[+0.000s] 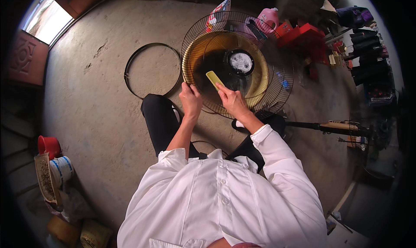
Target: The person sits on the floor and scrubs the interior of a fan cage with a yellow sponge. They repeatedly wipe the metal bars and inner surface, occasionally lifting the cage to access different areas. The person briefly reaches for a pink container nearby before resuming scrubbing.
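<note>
My left hand (pixel 191 100) grips the near left rim of a round black wire fan guard (pixel 199 27). In my right hand (pixel 233 101) is a yellow-green brush (pixel 213 79), perhaps plastic, held over the lower part of the guard; its bristles are not visible. A gold-coloured basin (pixel 192 49) shows through the wires, with dark liquid or shadow inside. At the guard's middle sits a black ring with a white, mottled round centre (pixel 240 62). A thin black hoop (pixel 129 59) lies on the concrete floor left of the guard.
Behind the guard stand a pink plastic bottle (pixel 268 19) and a printed packet (pixel 219 15). Red boxes (pixel 299 35) are at the upper right. A black fan stand pole (pixel 302 125) extends to the right. A red bucket (pixel 48 146) and a white tub (pixel 61 170) stand far left.
</note>
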Available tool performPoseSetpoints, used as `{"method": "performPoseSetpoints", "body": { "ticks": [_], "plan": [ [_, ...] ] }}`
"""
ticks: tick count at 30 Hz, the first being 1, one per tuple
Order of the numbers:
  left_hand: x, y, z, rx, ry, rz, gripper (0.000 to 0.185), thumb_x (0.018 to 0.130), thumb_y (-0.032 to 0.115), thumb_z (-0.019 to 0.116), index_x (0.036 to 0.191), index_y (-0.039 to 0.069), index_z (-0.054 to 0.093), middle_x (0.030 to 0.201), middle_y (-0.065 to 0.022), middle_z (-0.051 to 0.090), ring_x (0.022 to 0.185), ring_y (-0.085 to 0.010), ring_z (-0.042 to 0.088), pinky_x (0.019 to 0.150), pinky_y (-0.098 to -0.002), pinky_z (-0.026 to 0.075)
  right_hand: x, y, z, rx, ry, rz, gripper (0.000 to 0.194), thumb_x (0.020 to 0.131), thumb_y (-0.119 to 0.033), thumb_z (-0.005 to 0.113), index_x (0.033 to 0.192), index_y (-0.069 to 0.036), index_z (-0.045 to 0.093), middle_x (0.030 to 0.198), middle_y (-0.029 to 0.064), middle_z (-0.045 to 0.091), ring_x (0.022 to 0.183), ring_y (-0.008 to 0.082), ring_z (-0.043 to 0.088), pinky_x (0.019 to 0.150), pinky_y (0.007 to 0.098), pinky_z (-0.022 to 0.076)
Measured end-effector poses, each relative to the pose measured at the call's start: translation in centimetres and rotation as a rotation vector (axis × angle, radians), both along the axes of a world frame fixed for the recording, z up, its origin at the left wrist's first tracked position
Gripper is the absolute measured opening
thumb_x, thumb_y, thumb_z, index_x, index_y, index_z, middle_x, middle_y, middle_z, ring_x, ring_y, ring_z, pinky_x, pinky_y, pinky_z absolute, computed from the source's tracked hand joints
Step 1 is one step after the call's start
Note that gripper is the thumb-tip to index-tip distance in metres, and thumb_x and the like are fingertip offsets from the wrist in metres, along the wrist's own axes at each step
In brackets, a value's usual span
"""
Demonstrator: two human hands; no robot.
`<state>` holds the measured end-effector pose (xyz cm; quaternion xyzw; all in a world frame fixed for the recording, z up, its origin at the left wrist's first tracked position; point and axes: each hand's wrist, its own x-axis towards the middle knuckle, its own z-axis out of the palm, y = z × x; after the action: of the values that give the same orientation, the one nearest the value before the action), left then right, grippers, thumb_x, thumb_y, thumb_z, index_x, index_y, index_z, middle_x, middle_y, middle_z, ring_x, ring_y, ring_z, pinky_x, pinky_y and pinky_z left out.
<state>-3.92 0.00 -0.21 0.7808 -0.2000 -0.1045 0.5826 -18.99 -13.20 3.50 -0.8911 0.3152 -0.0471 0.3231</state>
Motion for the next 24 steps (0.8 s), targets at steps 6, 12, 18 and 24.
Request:
{"method": "performPoseSetpoints", "body": {
  "ticks": [6, 12, 18, 24],
  "plan": [
    [-0.2, -0.2, -0.6, 0.021, 0.122, -0.027, 0.013, 0.101, 0.006, 0.056, 0.094, -0.004, 0.050, 0.074, -0.0295, 0.064, 0.070, -0.0490, 0.066, 0.061, -0.0526, 0.049, 0.2, 0.8, -0.2, -0.102, -0.054, -0.121, 0.034, 0.105, -0.028, 0.060, 0.137, -0.020, 0.069, 0.081, 0.0285, 0.068, 0.077, 0.0450, 0.071, 0.060, 0.0497, 0.0554],
    [-0.2, -0.3, -0.7, 0.029, 0.054, -0.005, 0.013, 0.100, 0.006, 0.057, 0.096, -0.005, 0.051, 0.073, -0.0290, 0.064, 0.068, -0.0481, 0.067, 0.060, -0.0530, 0.049, 0.4, 1.6, -0.9, -0.157, -0.063, -0.088, 0.033, 0.103, -0.035, 0.063, 0.135, -0.028, 0.070, 0.085, 0.0249, 0.071, 0.081, 0.0443, 0.072, 0.067, 0.0526, 0.0586],
    [-0.6, -0.3, -0.4, 0.031, -0.044, 0.001, 0.013, 0.100, 0.005, 0.057, 0.098, -0.005, 0.051, 0.071, -0.0275, 0.064, 0.065, -0.0461, 0.067, 0.058, -0.0522, 0.049, 0.7, -0.4, -0.5, -0.195, -0.029, -0.239, 0.032, 0.105, -0.028, 0.060, 0.134, -0.018, 0.070, 0.090, 0.0232, 0.072, 0.080, 0.0417, 0.073, 0.065, 0.0501, 0.0576],
    [-1.0, -0.1, 0.3, 0.004, -0.029, 0.001, 0.013, 0.101, 0.006, 0.056, 0.097, -0.006, 0.051, 0.069, -0.0262, 0.064, 0.063, -0.0430, 0.069, 0.056, -0.0501, 0.050, 1.4, 1.8, 0.1, -0.115, 0.003, 0.048, 0.033, 0.104, -0.032, 0.062, 0.135, -0.025, 0.070, 0.084, 0.0277, 0.069, 0.081, 0.0454, 0.071, 0.066, 0.0500, 0.0583]
  ]
}}
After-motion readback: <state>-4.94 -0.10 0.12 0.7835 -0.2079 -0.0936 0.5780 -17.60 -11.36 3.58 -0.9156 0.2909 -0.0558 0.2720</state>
